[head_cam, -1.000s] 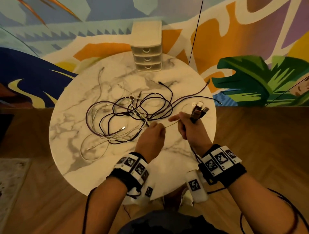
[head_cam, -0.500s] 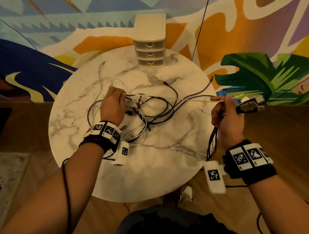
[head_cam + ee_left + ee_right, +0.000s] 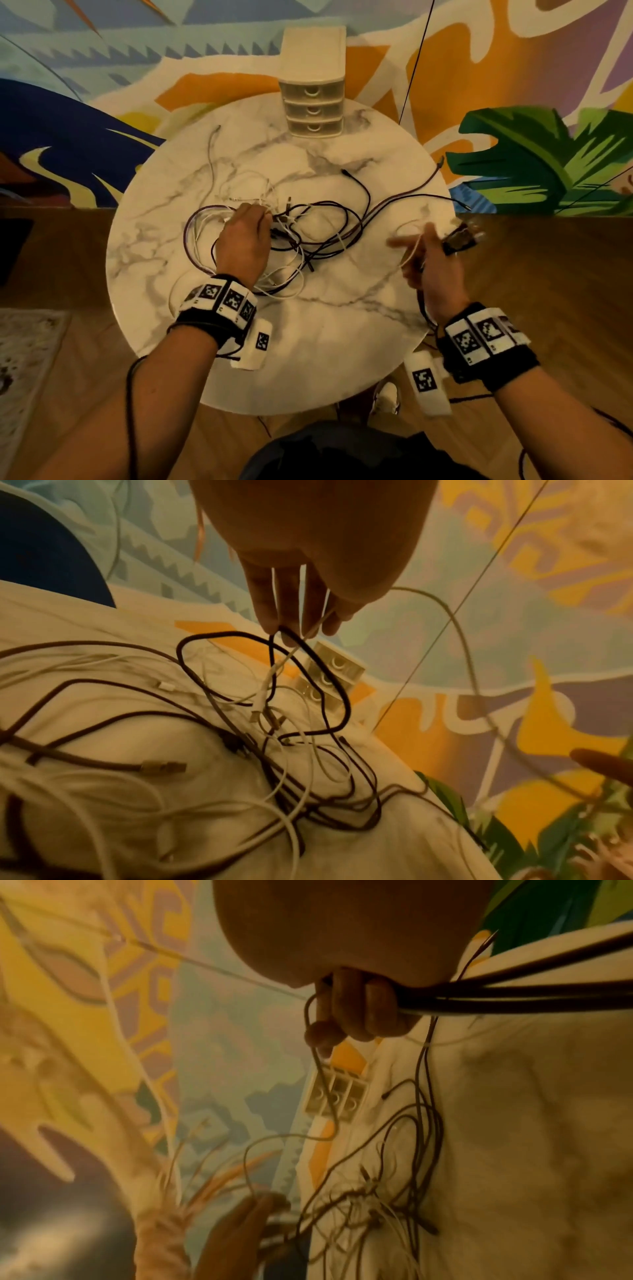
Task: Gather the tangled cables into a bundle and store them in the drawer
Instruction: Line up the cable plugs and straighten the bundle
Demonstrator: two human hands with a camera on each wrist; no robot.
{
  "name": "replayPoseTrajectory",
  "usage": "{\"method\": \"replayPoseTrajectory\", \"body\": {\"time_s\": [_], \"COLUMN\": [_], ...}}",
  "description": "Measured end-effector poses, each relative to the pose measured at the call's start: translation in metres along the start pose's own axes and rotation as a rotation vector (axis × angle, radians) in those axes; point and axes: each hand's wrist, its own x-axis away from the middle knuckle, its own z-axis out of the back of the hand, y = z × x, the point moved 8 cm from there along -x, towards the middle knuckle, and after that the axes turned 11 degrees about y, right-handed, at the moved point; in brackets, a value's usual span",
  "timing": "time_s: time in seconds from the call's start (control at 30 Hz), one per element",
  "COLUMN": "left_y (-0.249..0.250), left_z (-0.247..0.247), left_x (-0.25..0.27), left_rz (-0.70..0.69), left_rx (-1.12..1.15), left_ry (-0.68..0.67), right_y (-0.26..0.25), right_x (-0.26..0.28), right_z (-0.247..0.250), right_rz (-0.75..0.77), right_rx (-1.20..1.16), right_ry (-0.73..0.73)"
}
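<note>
A tangle of dark and white cables (image 3: 308,240) lies on the round marble table (image 3: 308,342). My left hand (image 3: 245,236) is over the tangle's left side. In the left wrist view its fingers (image 3: 294,610) point down with a white cable (image 3: 455,631) threaded between them and a dark loop at the tips. My right hand (image 3: 428,267) hovers at the table's right edge, gripping a bundle of dark cables (image 3: 514,999) whose plugs (image 3: 459,240) stick out past the fist. The white cable arcs slackly to it. The three-drawer unit (image 3: 313,99) stands at the far edge, all drawers closed.
The table stands against a painted mural wall, on a wooden floor. A pale rug (image 3: 20,359) lies at the left. A shoe (image 3: 387,397) shows under the table's near edge. A thin dark cord (image 3: 414,61) hangs in front of the wall right of the drawer unit.
My right hand has come back left toward the table, and the white cable, taut between both hands half a second ago, now hangs slack. My left hand has shifted slightly nearer over the tangle.
</note>
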Motion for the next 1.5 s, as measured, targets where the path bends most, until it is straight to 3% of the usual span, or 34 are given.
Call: {"method": "replayPoseTrajectory", "body": {"time_s": [0.2,0.33,0.43,0.53,0.6,0.67,0.77,0.87,1.03,1.13,1.27,1.3,1.4,1.43,1.5], "left_y": [0.018,-0.009,-0.014,0.003,0.017,0.03,0.038,0.004,-0.028,-0.04,-0.063,-0.06,-0.022,-0.005,0.027], "left_z": [-0.027,-0.042,-0.04,-0.037,-0.038,-0.04,-0.048,-0.062,-0.072,-0.077,-0.083,-0.078,-0.053,-0.05,-0.06], "left_x": [0.043,0.052,0.044,0.041,0.046,0.056,0.077,0.088,0.044,0.027,0.048,0.047,0.047,0.053,0.069], "left_rz": [-0.22,-0.142,-0.088,-0.055,-0.062,-0.119,-0.16,0.014,-0.026,0.004,0.071,0.04,-0.091,-0.116,-0.13], "left_rx": [-0.154,-0.286,-0.285,-0.22,-0.192,-0.156,-0.081,-0.098,-0.265,-0.291,-0.333,-0.344,-0.17,-0.038,0.141], "left_ry": [-0.136,-0.262,-0.263,-0.217,-0.214,-0.211,-0.253,-0.321,-0.322,-0.316,-0.486,-0.444,-0.168,-0.148,-0.272], "right_y": [0.018,0.012,0.002,0.008,0.031,0.051,0.052,0.027,-0.006,-0.011,-0.003,0.0,0.006,0.007,0.01], "right_x": [0.005,-0.028,-0.036,-0.009,0.019,0.034,0.024,0.015,0.027,0.021,0.012,0.01,0.007,0.007,0.01], "right_z": [-0.028,-0.002,0.006,-0.032,-0.073,-0.105,-0.122,-0.122,-0.11,-0.096,-0.072,-0.068,-0.066,-0.068,-0.076], "right_rz": [0.022,0.049,0.118,0.102,0.001,-0.096,-0.198,-0.066,0.068,0.032,-0.008,-0.016,-0.041,-0.049,-0.053], "right_rx": [0.378,0.55,0.559,0.528,0.498,0.463,0.276,0.225,0.207,0.118,0.097,0.106,0.137,0.149,0.197], "right_ry": [-0.098,0.002,-0.003,-0.157,-0.353,-0.449,-0.342,-0.292,-0.359,-0.305,-0.241,-0.238,-0.249,-0.259,-0.282]}}
